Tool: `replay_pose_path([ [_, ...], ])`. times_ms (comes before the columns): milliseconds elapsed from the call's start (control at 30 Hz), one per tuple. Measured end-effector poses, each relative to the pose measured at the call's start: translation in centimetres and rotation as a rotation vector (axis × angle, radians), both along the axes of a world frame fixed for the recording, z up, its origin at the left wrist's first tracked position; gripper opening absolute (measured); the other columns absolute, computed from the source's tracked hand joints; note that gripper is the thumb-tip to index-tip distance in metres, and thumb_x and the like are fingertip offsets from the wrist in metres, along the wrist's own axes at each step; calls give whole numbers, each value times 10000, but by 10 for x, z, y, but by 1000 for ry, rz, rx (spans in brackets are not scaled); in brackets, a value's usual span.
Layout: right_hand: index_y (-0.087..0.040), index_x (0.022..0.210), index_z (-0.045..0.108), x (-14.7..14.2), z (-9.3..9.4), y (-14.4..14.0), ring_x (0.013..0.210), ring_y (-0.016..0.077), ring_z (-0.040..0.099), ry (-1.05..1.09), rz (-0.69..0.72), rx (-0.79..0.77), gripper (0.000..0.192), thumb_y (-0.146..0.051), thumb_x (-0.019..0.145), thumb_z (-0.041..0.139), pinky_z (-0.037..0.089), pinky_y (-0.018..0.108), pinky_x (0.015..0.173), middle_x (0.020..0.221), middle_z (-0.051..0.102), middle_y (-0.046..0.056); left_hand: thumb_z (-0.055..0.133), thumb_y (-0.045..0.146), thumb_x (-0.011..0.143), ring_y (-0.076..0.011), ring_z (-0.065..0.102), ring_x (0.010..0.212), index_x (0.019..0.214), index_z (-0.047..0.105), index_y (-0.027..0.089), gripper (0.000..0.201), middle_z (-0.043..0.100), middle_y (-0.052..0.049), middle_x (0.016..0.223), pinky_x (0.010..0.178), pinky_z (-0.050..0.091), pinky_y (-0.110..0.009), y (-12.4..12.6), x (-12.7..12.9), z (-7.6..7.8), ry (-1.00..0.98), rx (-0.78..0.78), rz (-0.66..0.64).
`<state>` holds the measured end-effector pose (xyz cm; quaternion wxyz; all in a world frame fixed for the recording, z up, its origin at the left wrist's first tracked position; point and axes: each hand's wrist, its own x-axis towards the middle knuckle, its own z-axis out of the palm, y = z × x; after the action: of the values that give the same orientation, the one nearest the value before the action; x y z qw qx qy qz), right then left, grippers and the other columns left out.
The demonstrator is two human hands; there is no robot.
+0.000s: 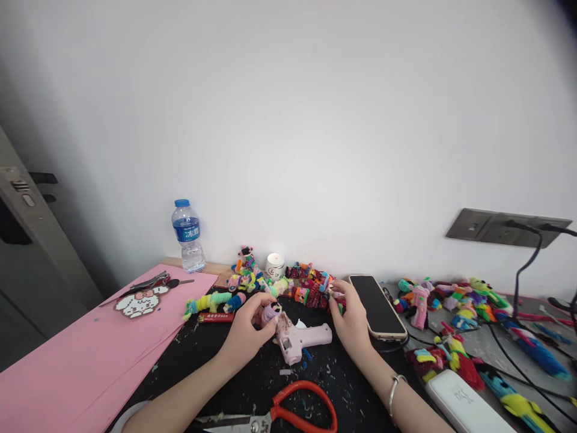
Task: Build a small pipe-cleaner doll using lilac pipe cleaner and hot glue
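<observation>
One pale wall (288, 132) rises behind the far edge of the surface (175, 373), which is black in its middle and strewn with tiny scraps; pink sheets (81, 361) cover its left part; the right hand (354, 316), a silvery bangle (392, 391) on its wrist, has its fingers and thumb bent at the right end of some maroon figures (312, 296) near the far edge, though whether it grips one I cannot tell; the left hand (253, 322) has thumb and fingers clamped on a small lilac figure (271, 313); red-handled scissors (274, 412) lie toward the near edge, blades pointing left; a water bottle (187, 234) stands upright by the far left corner; a dark-screened phone (376, 307) lies just right of the right hand; a pale pink glue gun (300, 343) lies between the hands, its handle toward the right edge; a white power bank (466, 400) lies toward the near edge, on the right part; colourful fuzzy figures (420, 305) crowd the surface toward its right edge; the lilac figure is just beside the glue gun, midway between left and right edges.
</observation>
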<state>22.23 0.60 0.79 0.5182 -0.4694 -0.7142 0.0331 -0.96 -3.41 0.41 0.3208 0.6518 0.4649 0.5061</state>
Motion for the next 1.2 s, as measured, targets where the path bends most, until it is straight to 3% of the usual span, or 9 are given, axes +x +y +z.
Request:
replay_pose_path([
  [67,-194,942,550,-4,3,-9,966,239,549,-139,56,61,166,-176,840,420,445,389,827,992,597,100,523,147,722,-159,564,745,960,552,183,243,585,-32,878,640,462,-248,0,0,-1,0,9,1],
  [233,-192,562,466,-20,9,-36,609,170,464,-567,295,38,273,-157,823,395,354,302,605,579,507,24,527,159,727,-154,552,741,969,551,183,245,578,-34,902,648,461,-249,0,0,1,10,25,11],
  [333,-182,562,480,-28,9,-44,580,152,445,-691,319,11,283,-148,829,392,311,300,616,550,510,14,525,175,735,-152,546,731,965,550,183,232,579,-29,876,647,461,-246,-1,0,2,6,16,12],
  [600,-177,587,481,-21,9,-34,605,138,480,-582,287,-78,332,-123,879,335,303,271,601,610,537,8,534,195,749,-160,562,751,971,554,188,223,587,-32,887,654,470,-249,0,0,1,-6,21,10],
  [733,-180,681,533,-18,11,-34,637,146,511,-586,302,-145,246,-120,853,369,332,262,609,671,572,12,536,191,760,-160,568,779,963,545,195,204,580,-25,898,678,473,-251,1,0,0,-58,3,-12],
  [867,-181,721,571,-19,14,-37,639,163,532,-727,327,-146,143,-132,777,449,346,273,615,697,611,21,544,195,771,-154,565,790,947,532,195,177,569,-15,882,702,474,-254,3,0,-3,-150,-22,-55],
  [1033,-184,686,577,-27,18,-46,592,173,547,-895,306,-96,177,-161,795,440,326,295,585,666,632,34,564,225,780,-151,562,802,970,512,190,200,547,-7,868,741,470,-271,7,-2,-5,-235,-54,-54],
  [1200,-183,746,583,-31,23,-55,614,207,586,-946,232,-196,101,-257,750,516,317,295,547,703,653,58,573,232,770,-147,558,796,983,508,190,227,538,2,861,728,459,-268,9,-3,-5,-303,-89,-9],
])
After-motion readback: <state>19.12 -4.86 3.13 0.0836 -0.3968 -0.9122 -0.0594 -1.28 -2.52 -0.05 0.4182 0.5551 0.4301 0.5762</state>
